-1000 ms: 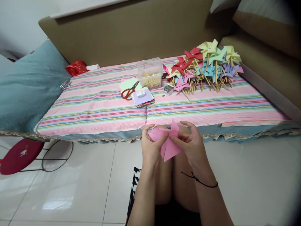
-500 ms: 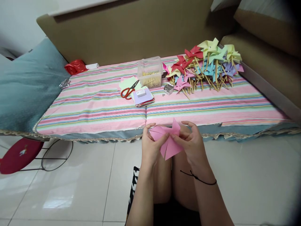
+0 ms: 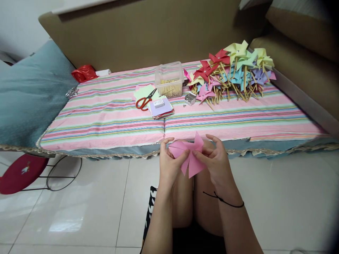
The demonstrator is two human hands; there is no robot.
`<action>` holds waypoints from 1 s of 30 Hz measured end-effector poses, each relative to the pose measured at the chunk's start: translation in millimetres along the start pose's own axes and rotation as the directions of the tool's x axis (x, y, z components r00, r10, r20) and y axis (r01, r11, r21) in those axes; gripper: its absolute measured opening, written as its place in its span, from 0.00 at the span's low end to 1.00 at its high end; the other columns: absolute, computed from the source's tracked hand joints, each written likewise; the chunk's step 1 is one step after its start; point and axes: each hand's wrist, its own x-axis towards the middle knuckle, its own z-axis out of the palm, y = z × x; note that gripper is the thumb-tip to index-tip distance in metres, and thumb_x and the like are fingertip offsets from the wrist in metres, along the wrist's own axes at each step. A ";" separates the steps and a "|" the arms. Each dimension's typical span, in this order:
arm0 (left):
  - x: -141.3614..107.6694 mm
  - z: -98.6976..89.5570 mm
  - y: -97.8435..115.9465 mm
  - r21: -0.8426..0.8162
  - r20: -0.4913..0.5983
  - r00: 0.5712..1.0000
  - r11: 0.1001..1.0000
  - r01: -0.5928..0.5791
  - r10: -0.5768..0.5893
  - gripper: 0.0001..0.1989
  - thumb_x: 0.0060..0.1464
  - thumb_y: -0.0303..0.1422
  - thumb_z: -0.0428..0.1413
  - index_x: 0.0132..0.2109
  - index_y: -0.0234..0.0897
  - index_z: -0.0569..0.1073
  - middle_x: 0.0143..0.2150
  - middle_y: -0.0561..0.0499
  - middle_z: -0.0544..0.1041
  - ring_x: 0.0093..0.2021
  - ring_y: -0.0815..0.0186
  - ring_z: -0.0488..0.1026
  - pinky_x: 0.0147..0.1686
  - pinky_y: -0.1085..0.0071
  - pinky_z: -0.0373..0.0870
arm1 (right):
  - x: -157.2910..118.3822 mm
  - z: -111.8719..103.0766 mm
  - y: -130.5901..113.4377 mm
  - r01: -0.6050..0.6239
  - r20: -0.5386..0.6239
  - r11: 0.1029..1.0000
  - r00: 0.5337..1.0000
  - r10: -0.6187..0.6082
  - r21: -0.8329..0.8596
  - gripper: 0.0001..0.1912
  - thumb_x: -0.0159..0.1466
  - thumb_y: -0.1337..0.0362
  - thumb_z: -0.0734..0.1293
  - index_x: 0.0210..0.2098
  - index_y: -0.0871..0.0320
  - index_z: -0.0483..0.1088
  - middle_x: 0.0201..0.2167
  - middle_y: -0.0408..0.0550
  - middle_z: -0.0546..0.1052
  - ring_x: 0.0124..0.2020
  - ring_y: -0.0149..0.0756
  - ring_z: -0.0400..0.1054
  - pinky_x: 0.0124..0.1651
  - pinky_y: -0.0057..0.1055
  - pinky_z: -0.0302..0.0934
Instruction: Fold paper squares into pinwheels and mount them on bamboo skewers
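Both hands hold one pink paper [image 3: 195, 165] above the lap, in front of the seat's edge. Cuts run into the paper, and some of its corners are bent toward the middle. My left hand [image 3: 170, 163] grips its left side with the thumb near the centre. On the right side, my right hand [image 3: 215, 158] pinches it, thumb also near the centre and index finger raised. Beyond the hands lie red-handled scissors [image 3: 143, 102], a stack of coloured paper squares [image 3: 162, 109] with a small white box [image 3: 159, 103] on it, and an open little box [image 3: 190, 99] of small metal pieces.
A clear container [image 3: 169, 76] of sticks stands on the striped cloth [image 3: 106, 116]. Many finished pinwheels [image 3: 238, 79] are heaped at the right. A red bag [image 3: 84, 73] lies at the back left, and a red stool [image 3: 25, 173] stands on the floor.
The two lower points of the pink paper have spread farther apart, with a wider gap between them. Both hands keep nearly the same place and hold.
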 end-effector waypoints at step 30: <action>-1.8 -1.5 5.3 -0.012 0.159 0.975 0.988 -0.156 0.156 0.15 0.49 0.30 0.66 0.43 0.39 0.70 0.33 0.49 0.82 0.40 0.64 0.79 0.46 0.67 0.72 | 6.7 -2.3 6.4 0.040 -0.184 0.995 0.983 -0.023 0.090 0.39 0.40 0.59 0.80 0.48 0.52 0.61 0.28 0.41 0.81 0.30 0.39 0.76 0.37 0.37 0.70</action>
